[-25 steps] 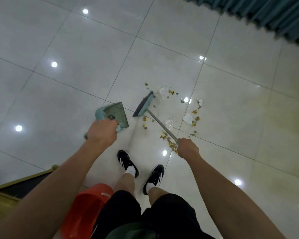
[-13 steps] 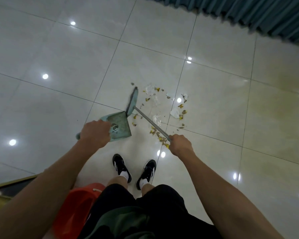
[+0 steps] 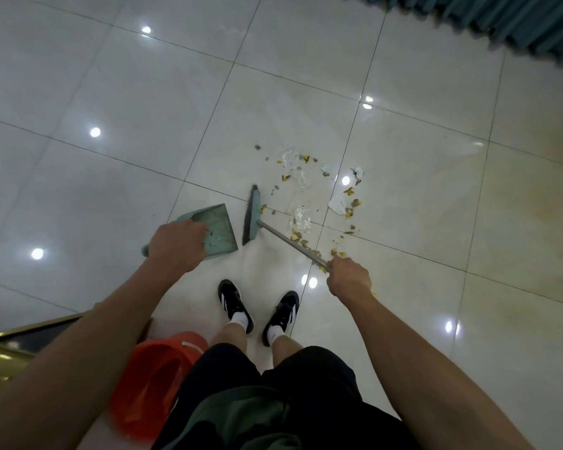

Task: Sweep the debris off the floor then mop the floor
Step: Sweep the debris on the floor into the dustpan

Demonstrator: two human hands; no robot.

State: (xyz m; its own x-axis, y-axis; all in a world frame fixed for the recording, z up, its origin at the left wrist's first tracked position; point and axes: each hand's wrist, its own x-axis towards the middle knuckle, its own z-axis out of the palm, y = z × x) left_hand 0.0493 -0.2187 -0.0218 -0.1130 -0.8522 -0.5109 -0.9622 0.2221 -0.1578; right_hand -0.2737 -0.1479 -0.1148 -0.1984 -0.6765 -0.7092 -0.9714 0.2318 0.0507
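Ahead of your feet on the tiled floor (image 3: pixel 117 92), your right hand (image 3: pixel 350 277) has its grip curled round the metal handle of the broom (image 3: pixel 290 241). Your left hand (image 3: pixel 176 245) appears to grip the handle of the dustpan (image 3: pixel 216 230); its fingers are hidden beneath the knuckles, so the exact hold cannot be told.

Handling, as a judgement: the broom looks light and stiff along the shaft, soft only at the bristles. Your hold near the shaft's upper end gives reach but less control; a lower hold would firm up short strokes. The dustpan looks like light plastic and is likely to slide on glossy tile unless pressed down.

Orientation: the broom's long axis runs from your right grip forward and left to the head (image 3: pixel 252 216), which stands just beside the pan's open mouth, not touching it. The head lies crosswise to the shaft, bristle edge towards the pan. The pan's mouth points towards the broom head.

Debris (image 3: pixel 306 196) lies scattered beyond and right of the broom head, some along the shaft near your right grip. It includes yellow flakes, clear wrappers and white paper; all appear light and liable to scatter.

Behind your left grip sits an orange bucket (image 3: pixel 150 384).
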